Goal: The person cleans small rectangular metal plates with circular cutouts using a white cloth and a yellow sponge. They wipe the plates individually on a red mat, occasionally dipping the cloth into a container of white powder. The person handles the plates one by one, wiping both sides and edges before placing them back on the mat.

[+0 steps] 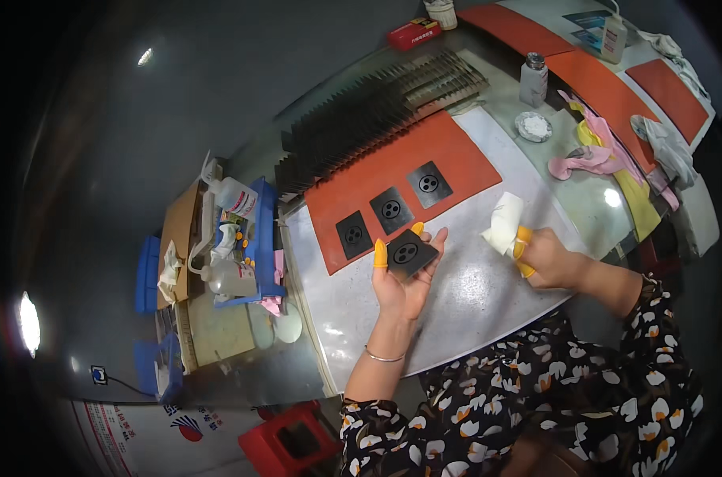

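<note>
My left hand (403,297), palm up with yellow finger cots on some fingertips, holds a dark square plate (419,260) by its edges. A round mark with three dots sits in the plate's middle. To the right, my right hand (547,261), also with yellow finger cots, is closed round a folded white wipe (505,222), which stands up above the fingers and apart from the plate. Beyond my left hand, three similar plates lie in a slanted row on an orange mat (472,163): a left plate (353,236), a middle plate (401,215) and a right plate (430,186).
Behind the mat stands a long rack (353,119) of upright dark plates. A blue bin (265,230) with squeeze bottles is at the left. A bottle (533,82), a white dish (533,126) and pink gloves (591,160) lie right. A red stool (289,441) stands below.
</note>
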`<state>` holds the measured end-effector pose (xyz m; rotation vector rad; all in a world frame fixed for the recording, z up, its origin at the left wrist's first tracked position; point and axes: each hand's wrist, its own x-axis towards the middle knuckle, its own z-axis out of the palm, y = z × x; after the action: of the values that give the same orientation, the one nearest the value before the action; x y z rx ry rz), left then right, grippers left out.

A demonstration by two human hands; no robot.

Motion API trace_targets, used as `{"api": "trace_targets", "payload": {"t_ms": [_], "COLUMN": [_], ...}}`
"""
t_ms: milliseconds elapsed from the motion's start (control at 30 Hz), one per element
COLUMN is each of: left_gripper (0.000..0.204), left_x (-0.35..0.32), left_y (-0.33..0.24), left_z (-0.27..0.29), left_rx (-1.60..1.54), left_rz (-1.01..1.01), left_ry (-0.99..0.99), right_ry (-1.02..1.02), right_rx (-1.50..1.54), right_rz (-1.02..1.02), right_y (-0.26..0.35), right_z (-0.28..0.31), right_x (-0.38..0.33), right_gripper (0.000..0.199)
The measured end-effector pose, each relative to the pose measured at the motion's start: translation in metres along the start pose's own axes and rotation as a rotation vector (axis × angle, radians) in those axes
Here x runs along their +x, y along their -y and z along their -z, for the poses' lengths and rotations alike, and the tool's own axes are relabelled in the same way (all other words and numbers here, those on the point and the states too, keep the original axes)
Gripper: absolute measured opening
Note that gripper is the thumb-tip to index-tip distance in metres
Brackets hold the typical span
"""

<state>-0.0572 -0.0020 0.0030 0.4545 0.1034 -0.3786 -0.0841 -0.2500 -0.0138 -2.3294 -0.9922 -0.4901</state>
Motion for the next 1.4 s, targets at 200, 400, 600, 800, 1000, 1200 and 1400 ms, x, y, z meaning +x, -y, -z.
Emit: {"api": "trace_targets", "payload": {"t_ms": [200, 400, 600, 800, 1000, 1200, 1400], "left_gripper": [0.061, 0.054, 0.050, 0.049, 0.040, 0.033, 0.033], "left_x": [0.014, 0.017, 0.016, 0.018, 0.033, 0.142, 0.192], "left_y": [0.018, 0.026, 0.022, 0.024, 0.021, 0.027, 0.026], "left_z": [0.008, 0.015, 0.035, 0.020, 0.001, -0.018, -0.021], "left_rx": [-0.046, -0.129, 0.046, -0.037, 0.245, 0.878, 1.656], "left_rz": [-0.017, -0.068, -0.066, -0.033, -0.017, -0.028, 0.095], "left_ry": [-0.167, -0.181, -0.126, -0.202, -0.126, -0.185, -0.340], "right_ry": [-0.096, -0.035, 0.058, 0.117, 0.027, -0.134, -0.120], "right_rx": [0.067, 0.043, -0.029, -0.111, -0.102, 0.320, 0.469], "right_rz": [0.223, 0.176, 0.260, 0.248, -0.152, -0.481, -0.535], "right_y": [0.012, 0.024, 0.035, 0.023, -0.010, -0.017, -0.018], "right_z": [-0.037, -0.052, -0.061, -0.051, -0.024, 0.007, 0.015], "right_x": [0.012, 0.038, 0.051, 0.046, -0.002, -0.039, -0.054], "right_gripper": [0.023, 0.021, 0.011, 0.010, 0.016, 0.013, 0.015]}}
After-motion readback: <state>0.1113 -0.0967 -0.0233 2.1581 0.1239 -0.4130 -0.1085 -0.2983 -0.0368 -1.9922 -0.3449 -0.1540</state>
